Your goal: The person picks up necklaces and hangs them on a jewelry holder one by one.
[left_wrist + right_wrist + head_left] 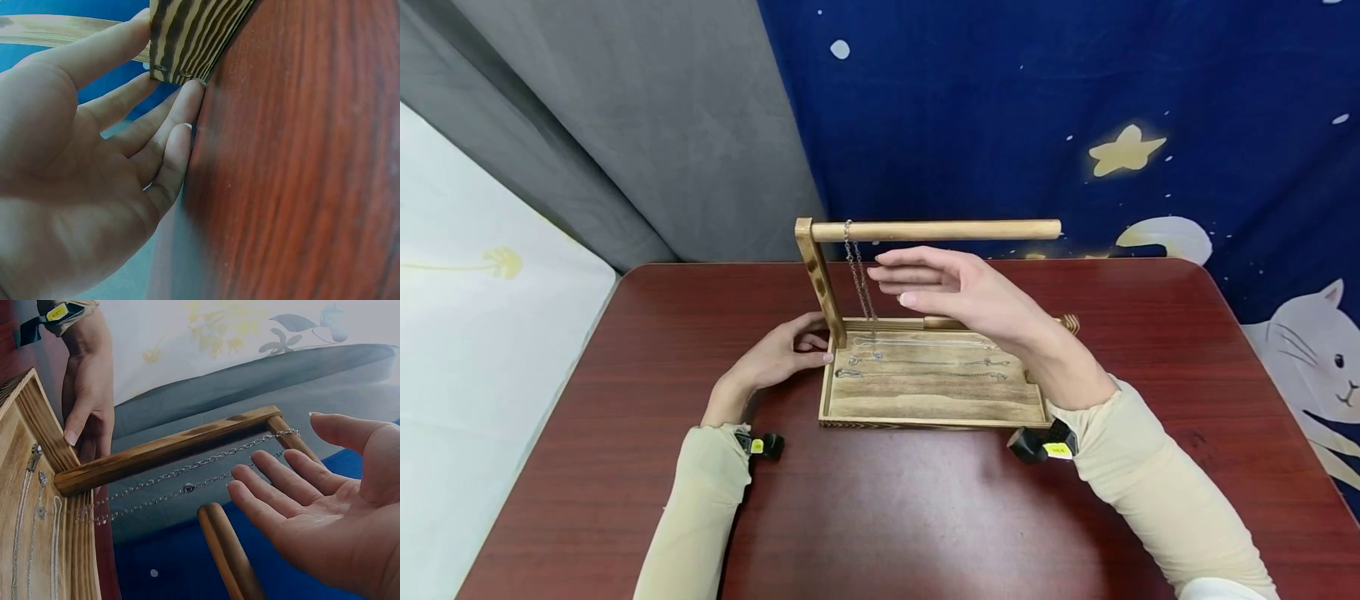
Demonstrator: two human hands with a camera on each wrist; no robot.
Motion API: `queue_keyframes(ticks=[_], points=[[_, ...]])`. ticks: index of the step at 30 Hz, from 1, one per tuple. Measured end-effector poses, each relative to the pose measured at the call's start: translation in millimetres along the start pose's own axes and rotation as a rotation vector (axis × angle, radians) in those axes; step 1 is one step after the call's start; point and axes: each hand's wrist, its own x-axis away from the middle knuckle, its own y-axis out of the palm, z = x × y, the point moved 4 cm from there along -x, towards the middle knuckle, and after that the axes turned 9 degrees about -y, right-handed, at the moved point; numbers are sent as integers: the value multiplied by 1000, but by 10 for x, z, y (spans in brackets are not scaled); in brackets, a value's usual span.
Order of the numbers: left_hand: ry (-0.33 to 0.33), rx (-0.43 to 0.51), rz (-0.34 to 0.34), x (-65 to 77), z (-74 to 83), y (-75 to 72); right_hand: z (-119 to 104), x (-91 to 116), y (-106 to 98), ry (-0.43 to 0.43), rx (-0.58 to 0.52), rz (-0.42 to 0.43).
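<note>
A silver-toned chain necklace (862,287), small linked rings in two strands with a round piece on one, hangs from the wooden bar (955,231) of a jewelry stand (940,407). The right hand (977,292), fingers extended, holds nothing beside it; the left hand (786,354) grips the stand's end.

tabletop (925,508): red-brown, darker streaks | tray (936,406): tan, dark-brown grain stripes | upright post (821,283): tan, dark brown patches | crossbar (947,231): pale tan | hanging chain (234,450): silver | grey curtain (677,125): plain | blue curtain (940,108): yellow star (1126,152), white dots | sleeves (1157,475): cream | wrist cameras (770,447): black, yellow labels
</note>
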Motion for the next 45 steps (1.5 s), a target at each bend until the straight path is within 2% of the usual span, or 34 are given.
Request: queue_keyframes(ticks=[7, 16, 26, 45], points=[[-6, 4, 0, 4, -12, 0, 9, 113, -64, 26, 22, 22], [-3, 9, 5, 24, -44, 0, -9, 229, -89, -12, 8, 71], [0, 5, 2, 25, -34, -1, -16, 428, -112, -31, 45, 106], [-2, 10, 1, 7, -23, -5, 36, 677, -162, 24, 125, 93]])
